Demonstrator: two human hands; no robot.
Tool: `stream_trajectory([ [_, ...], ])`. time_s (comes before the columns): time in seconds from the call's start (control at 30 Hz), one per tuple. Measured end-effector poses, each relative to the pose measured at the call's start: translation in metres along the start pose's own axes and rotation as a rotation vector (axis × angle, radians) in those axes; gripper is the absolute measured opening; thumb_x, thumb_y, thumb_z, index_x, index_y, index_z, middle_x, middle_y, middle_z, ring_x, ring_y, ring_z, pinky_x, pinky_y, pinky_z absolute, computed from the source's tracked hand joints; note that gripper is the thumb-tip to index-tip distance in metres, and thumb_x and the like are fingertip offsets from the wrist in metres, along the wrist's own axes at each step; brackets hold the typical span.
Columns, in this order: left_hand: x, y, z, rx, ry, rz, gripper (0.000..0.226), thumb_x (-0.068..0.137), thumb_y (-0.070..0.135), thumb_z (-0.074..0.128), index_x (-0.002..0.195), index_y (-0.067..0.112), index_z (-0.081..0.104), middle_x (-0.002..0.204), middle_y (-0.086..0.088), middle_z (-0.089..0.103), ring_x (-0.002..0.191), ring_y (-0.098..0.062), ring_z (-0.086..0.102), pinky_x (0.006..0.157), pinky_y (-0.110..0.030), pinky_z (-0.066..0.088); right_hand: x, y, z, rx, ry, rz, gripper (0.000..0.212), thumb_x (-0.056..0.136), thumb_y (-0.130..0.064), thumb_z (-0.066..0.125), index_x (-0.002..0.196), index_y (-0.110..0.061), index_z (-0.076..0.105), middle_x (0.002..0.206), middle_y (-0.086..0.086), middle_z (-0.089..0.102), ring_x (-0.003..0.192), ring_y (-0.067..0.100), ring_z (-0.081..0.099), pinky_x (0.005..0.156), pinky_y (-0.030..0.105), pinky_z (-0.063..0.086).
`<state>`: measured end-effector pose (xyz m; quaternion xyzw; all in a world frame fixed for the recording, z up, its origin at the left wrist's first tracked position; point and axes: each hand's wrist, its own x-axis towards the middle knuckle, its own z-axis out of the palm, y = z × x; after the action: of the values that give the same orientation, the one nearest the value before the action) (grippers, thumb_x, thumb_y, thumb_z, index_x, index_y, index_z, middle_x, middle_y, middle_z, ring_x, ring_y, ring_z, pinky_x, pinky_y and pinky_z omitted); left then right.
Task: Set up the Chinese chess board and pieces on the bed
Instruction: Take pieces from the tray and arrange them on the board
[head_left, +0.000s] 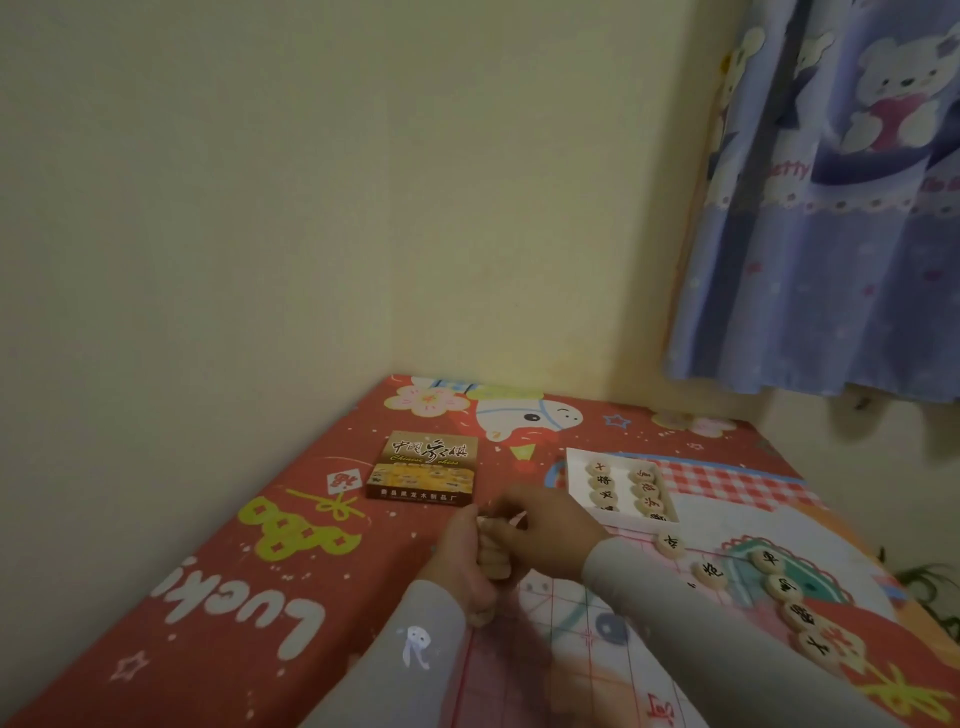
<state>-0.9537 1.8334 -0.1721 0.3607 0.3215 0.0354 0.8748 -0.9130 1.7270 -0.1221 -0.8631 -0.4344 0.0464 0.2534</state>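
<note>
- The left hand (462, 564) grips a stack of pieces (493, 564) just nearer than the box lid (423, 465) lying on the bed (218, 545).
- The right hand (545, 530) pinches the stack's top.
- Right of the lid, a white tray (576, 470) holds more pieces.
- Nearer than the tray, the paper board (576, 618) carries several loose pieces (784, 587).

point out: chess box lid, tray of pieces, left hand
chess box lid (422, 466): head view, middle of printed top.
tray of pieces (575, 470): head view, bare white floor.
left hand (467, 558): head view, back of hand.
</note>
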Motion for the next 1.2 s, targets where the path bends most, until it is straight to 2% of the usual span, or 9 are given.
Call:
stream_trajectory([
  [0.1, -0.001, 0.0, -0.002, -0.007, -0.05, 0.019, 0.056, 0.093, 0.024, 0.038, 0.038, 0.017, 0.039, 0.031, 0.004, 0.034, 0.02, -0.008, 0.029, 0.03, -0.012, 0.035, 0.001, 0.003, -0.001, 0.075, 0.073, 0.008, 0.021, 0.085, -0.04, 0.066, 0.099, -0.025, 0.067, 0.097, -0.008, 0.068, 0.088, 0.008, 0.062, 0.075, 0.022, 0.051],
  [0.23, 0.0, 0.001, -0.009, -0.106, -0.103, -0.014, 0.024, 0.085, 0.027, 0.058, 0.068, 0.01, 0.061, 0.063, -0.004, 0.052, 0.053, -0.018, 0.055, 0.051, -0.026, 0.056, -0.002, 0.009, -0.006, 0.157, 0.229, 0.016, 0.021, 0.081, -0.031, 0.072, 0.097, -0.019, 0.066, 0.092, -0.005, 0.067, 0.085, 0.01, 0.062, 0.076, 0.026, 0.052],
  [0.3, 0.002, 0.002, -0.01, -0.104, -0.13, -0.026, 0.017, 0.081, 0.025, 0.061, 0.073, 0.01, 0.062, 0.068, -0.004, 0.05, 0.06, -0.021, 0.058, 0.046, -0.025, 0.054, -0.005, 0.016, -0.009, 0.198, 0.287, 0.025, 0.017, 0.08, -0.029, 0.074, 0.093, -0.021, 0.065, 0.088, -0.007, 0.066, 0.082, 0.009, 0.062, 0.078, 0.031, 0.054],
  [0.4, 0.003, 0.0, -0.01, -0.085, -0.159, -0.049, 0.017, 0.07, 0.023, 0.069, 0.076, 0.01, 0.061, 0.071, -0.005, 0.046, 0.063, -0.019, 0.055, 0.04, -0.021, 0.049, -0.014, 0.029, -0.01, 0.244, 0.325, 0.048, 0.015, 0.079, -0.026, 0.075, 0.089, -0.023, 0.064, 0.086, -0.009, 0.066, 0.081, 0.008, 0.062, 0.077, 0.031, 0.055],
  [0.5, 0.01, 0.0, -0.012, -0.105, -0.193, -0.067, 0.04, 0.058, 0.025, 0.078, 0.091, 0.015, 0.058, 0.08, -0.004, 0.043, 0.069, -0.015, 0.047, 0.043, -0.021, 0.049, -0.023, 0.038, -0.011, 0.257, 0.34, 0.047, 0.014, 0.08, -0.026, 0.075, 0.087, -0.022, 0.064, 0.085, -0.009, 0.066, 0.081, 0.007, 0.062, 0.077, 0.029, 0.054],
  [0.63, 0.005, -0.003, -0.004, -0.084, -0.29, -0.054, 0.039, 0.046, 0.022, 0.084, 0.073, 0.015, 0.057, 0.077, -0.001, 0.034, 0.07, -0.013, 0.038, 0.042, -0.022, 0.05, -0.038, 0.053, -0.014, 0.262, 0.347, 0.08, 0.014, 0.081, -0.027, 0.074, 0.089, -0.023, 0.063, 0.085, -0.009, 0.066, 0.081, 0.004, 0.061, 0.077, 0.025, 0.054],
  [0.77, -0.003, -0.011, 0.003, -0.058, -0.277, -0.081, 0.02, 0.068, 0.022, 0.067, 0.079, 0.009, 0.057, 0.081, -0.011, 0.053, 0.067, -0.027, 0.062, 0.041, -0.018, 0.049, -0.063, 0.073, -0.021, 0.267, 0.399, 0.142, 0.012, 0.082, -0.024, 0.073, 0.086, -0.022, 0.063, 0.084, -0.012, 0.065, 0.078, 0.001, 0.059, 0.07, 0.014, 0.049],
  [1.07, -0.003, -0.03, 0.027, 0.006, -0.282, -0.136, 0.019, 0.081, 0.024, 0.06, 0.085, 0.005, 0.06, 0.08, -0.015, 0.059, 0.073, -0.027, 0.061, 0.039, -0.018, 0.048, -0.127, 0.129, -0.036, 0.185, 0.457, 0.314, 0.013, 0.083, -0.032, 0.072, 0.089, -0.027, 0.061, 0.085, -0.013, 0.063, 0.079, 0.002, 0.06, 0.072, 0.021, 0.054],
  [1.2, -0.003, -0.039, 0.038, 0.039, -0.296, -0.131, 0.019, 0.082, 0.024, 0.059, 0.088, 0.007, 0.063, 0.082, -0.015, 0.059, 0.071, -0.027, 0.063, 0.039, -0.017, 0.047, -0.156, 0.141, -0.038, 0.147, 0.49, 0.356, 0.014, 0.081, -0.031, 0.073, 0.088, -0.025, 0.063, 0.083, -0.013, 0.064, 0.077, 0.001, 0.06, 0.065, 0.012, 0.048],
])
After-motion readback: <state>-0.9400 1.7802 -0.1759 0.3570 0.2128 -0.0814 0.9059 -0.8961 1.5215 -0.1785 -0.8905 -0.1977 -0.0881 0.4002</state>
